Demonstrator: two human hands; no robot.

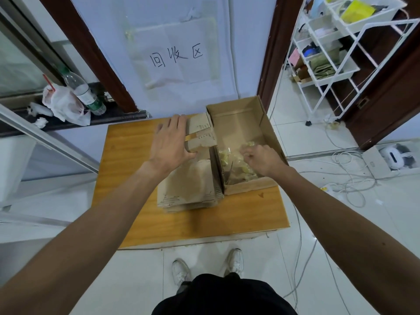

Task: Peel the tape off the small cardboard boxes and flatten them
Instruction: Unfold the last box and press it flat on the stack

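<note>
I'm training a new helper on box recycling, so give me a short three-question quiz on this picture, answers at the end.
1. True or false: the left hand holds a small cardboard box with a strip of tape on it.
2. Fill in: the stack of flattened cardboard lies on the wooden ____.
3. Where is the right hand?
A) gripping the small cardboard box
B) inside the large open box, over the tape scraps
C) flat on the stack of flattened cardboard

Key: 1 true; 2 table; 3 B.
</note>
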